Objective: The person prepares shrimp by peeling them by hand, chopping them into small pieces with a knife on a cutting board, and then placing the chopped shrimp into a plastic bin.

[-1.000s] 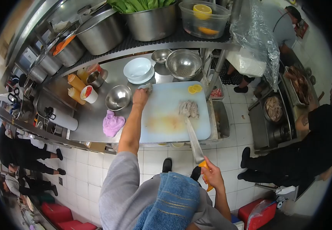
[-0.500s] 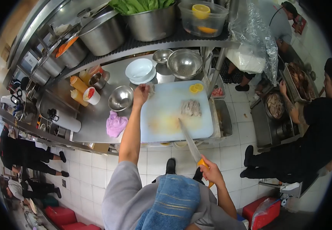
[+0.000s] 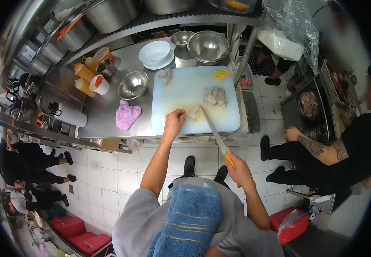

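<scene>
1. At the left, on the steel table (image 3: 104,125), a crumpled lilac cloth (image 3: 127,115) lies near a round, shiny steel bowl (image 3: 133,85).
2. On the pale blue-white rectangular cutting board (image 3: 164,99), a small greyish-white clump (image 3: 165,76) sits near the upper left corner.
3. The left hand (image 3: 174,123) is over the board's lower edge, its fingers curled and drawn together; I cannot tell whether they pinch anything.
4. Just right of those fingers lies a small, pale, translucent piece (image 3: 193,112), beside the tip of the knife. The step in hand looks like cutting or trimming this piece.
5. The long steel-bladed knife with a yellow-orange handle (image 3: 217,135) slants up and left, its tip over the board. A clean cut would call for steadying the piece, with the left fingers clear of the edge.
6. Above the blade rests a larger greyish-white sliced heap (image 3: 215,96); yellow lemon slices (image 3: 221,74) lie beyond it.
7. The right hand (image 3: 240,168) has its fingers wrapped round the handle.
</scene>
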A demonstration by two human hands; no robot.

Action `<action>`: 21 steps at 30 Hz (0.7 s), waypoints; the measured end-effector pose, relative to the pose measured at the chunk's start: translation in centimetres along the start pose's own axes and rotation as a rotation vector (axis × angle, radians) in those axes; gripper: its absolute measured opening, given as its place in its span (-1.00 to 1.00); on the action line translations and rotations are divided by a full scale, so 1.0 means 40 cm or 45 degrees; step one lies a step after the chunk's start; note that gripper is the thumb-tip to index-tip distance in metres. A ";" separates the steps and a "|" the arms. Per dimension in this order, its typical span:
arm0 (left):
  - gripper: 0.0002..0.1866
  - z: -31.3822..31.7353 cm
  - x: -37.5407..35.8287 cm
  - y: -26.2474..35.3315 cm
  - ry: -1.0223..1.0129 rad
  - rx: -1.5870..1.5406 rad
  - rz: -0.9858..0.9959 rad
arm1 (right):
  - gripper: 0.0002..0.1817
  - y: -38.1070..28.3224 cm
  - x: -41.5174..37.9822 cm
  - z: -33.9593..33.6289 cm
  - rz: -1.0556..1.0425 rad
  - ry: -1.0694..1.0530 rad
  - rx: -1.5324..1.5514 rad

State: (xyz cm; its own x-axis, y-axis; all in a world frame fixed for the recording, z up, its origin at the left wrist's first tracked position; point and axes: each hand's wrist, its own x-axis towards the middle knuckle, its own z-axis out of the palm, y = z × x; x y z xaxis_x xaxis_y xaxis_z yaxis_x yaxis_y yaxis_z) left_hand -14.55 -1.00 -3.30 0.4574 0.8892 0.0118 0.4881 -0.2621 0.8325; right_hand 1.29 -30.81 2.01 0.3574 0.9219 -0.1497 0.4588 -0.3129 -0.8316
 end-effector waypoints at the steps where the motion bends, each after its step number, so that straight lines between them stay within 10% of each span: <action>1: -0.81 0.001 0.003 -0.008 -0.023 0.042 0.042 | -0.38 -0.007 0.000 -0.001 0.001 0.005 -0.016; 7: -0.83 0.044 -0.031 -0.001 0.102 0.247 0.469 | -0.36 -0.014 -0.012 0.012 -0.028 0.019 -0.028; 21: -0.75 0.101 -0.063 0.023 0.329 0.173 0.151 | -0.36 -0.010 -0.017 0.013 -0.085 0.052 -0.020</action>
State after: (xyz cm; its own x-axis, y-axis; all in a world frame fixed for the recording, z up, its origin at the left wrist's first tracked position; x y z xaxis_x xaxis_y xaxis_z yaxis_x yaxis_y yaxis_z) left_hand -12.26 -4.98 -4.81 0.3218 0.9106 0.2595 0.5451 -0.4022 0.7356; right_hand 0.44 -31.21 2.15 0.3581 0.9309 -0.0720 0.4952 -0.2547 -0.8306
